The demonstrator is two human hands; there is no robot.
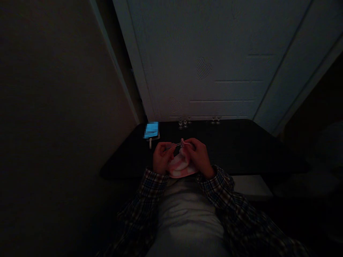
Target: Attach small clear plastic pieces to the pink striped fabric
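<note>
In the dim head view my left hand [163, 157] is closed on a thin, light-coloured tool [177, 144] whose kind I cannot make out. Its tip points right and meets a gathered fold of pink and white cloth [180, 167]. My right hand [197, 155] pinches that fold between thumb and fingers. The rest of the cloth hangs below and between both hands, at the near edge of the black table. Darkness hides the details of the fingertips and of the tool's tip.
On the black table [241, 150], a device with a lit blue screen [152, 130] lies at the back left. Several small clear glass objects [183, 123] stand along the back, against a pale panel [214, 43] with embossed hearts. A brown wall [53, 89] rises on the left.
</note>
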